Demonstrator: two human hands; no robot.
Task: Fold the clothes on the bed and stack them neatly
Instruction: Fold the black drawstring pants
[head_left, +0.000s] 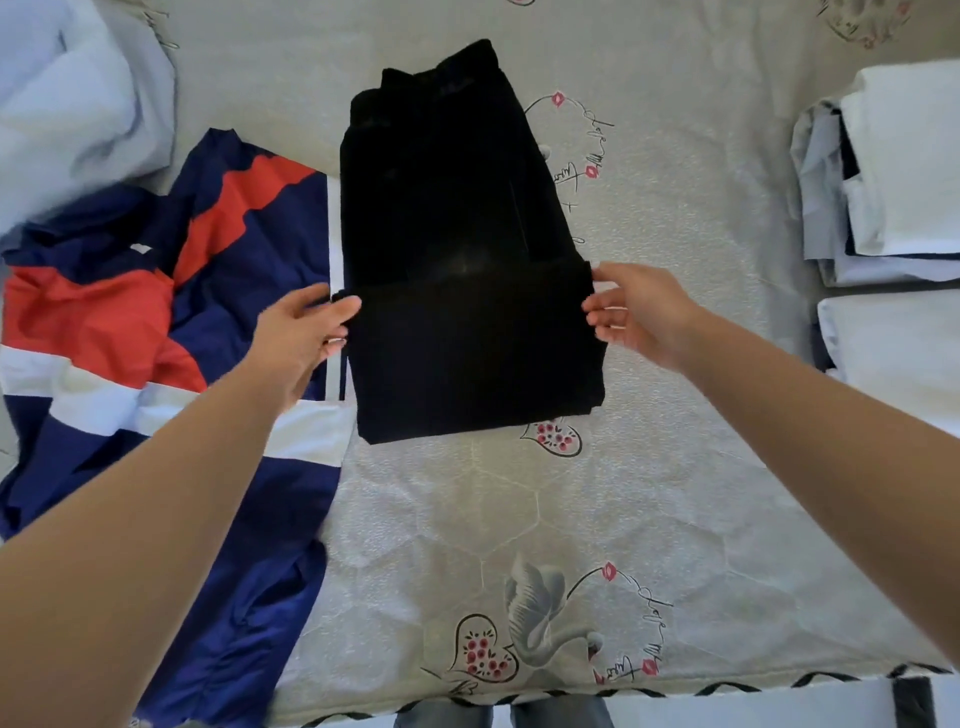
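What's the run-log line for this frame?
step: folding black trousers | left hand: pinching folded edge | right hand: pinching folded edge

Both of your bare forearms reach forward from the lower corners and angle in toward each other. Your left hand (304, 332) is turned palm inward, thumb up, its fingers curled and pinching the left edge of the folded black garment (457, 249). Your right hand (641, 312) mirrors it, thumb and fingertips pinching the right edge, wrist straight.
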